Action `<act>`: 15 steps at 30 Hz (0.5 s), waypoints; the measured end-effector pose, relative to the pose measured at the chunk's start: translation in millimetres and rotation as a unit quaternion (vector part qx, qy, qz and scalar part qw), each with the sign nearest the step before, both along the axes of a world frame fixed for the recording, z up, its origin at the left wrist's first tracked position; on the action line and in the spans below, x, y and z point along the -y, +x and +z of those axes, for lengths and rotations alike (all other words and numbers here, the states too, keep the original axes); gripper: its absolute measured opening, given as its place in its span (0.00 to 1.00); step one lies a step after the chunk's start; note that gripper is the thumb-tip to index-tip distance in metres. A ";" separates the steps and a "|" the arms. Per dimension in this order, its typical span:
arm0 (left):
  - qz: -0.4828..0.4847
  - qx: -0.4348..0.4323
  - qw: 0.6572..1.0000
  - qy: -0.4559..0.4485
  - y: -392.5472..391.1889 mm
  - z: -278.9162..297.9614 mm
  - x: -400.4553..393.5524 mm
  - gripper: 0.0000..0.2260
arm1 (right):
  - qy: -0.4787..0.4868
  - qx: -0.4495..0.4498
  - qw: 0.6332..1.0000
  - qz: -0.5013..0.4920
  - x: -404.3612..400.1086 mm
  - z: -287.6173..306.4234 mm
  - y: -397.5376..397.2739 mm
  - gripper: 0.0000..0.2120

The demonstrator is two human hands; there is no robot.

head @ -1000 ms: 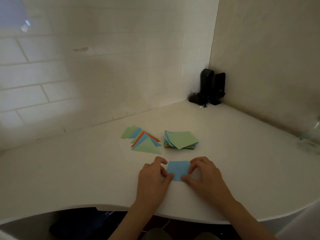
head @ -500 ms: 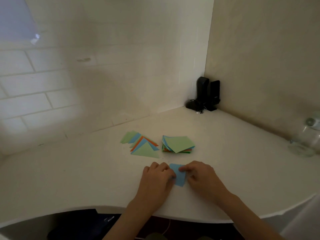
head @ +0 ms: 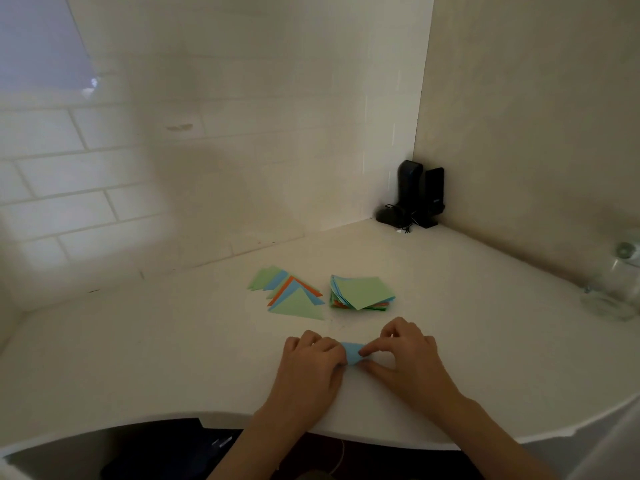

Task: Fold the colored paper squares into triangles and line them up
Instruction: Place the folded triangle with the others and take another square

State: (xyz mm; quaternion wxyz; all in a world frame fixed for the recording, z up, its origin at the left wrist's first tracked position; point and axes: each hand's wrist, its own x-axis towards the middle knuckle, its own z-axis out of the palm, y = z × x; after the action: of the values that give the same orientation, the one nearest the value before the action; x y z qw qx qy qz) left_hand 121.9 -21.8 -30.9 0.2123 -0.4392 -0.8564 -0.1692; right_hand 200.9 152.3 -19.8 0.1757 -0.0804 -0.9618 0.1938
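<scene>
- White corner desk set against a tiled wall on the left and a plain beige wall on the right.
- Blue paper lies on the desk near the front edge, between both hands; only a small, partly folded patch of it shows.
- Left hand covers the paper's left side, fingers curled down onto it, holding it against the desk.
- Right hand pinches the paper's right side, forefinger on top and thumb under the near edge; other fingers arched above the surface.
- Stack of unfolded squares sits just behind the hands, a light green sheet on top, with blue, orange and green edges fanned out below.
- Folded triangles lie just left of the stack, overlapping in a row that runs back and to the left: green nearest, then blue, orange, blue, green.
- Black devices stand in the far corner, with a cable at their base.
- Clear glass jar stands at the right edge of the desk, blurred.
</scene>
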 end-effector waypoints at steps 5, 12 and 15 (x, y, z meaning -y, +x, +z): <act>0.017 0.074 0.996 0.042 -13.8 -3.5 12.5 0.06 | -0.028 0.014 0.999 -0.023 0.2 -5.3 -0.6 0.07; 0.113 0.163 0.977 0.082 -12.0 -6.6 8.1 0.03 | -0.068 0.000 0.996 -0.060 10.2 -7.6 -13.4 0.07; 0.141 0.131 0.975 0.107 -8.7 -11.4 0.0 0.08 | -0.057 0.013 0.995 -0.079 14.6 -8.3 -18.9 0.09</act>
State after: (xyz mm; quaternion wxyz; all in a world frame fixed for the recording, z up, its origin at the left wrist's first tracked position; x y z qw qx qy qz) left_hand 113.2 -21.8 -42.3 0.1660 -0.2624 -0.9070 -0.2844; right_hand 182.0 137.7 -28.1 0.1731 -0.1685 -0.9422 0.2323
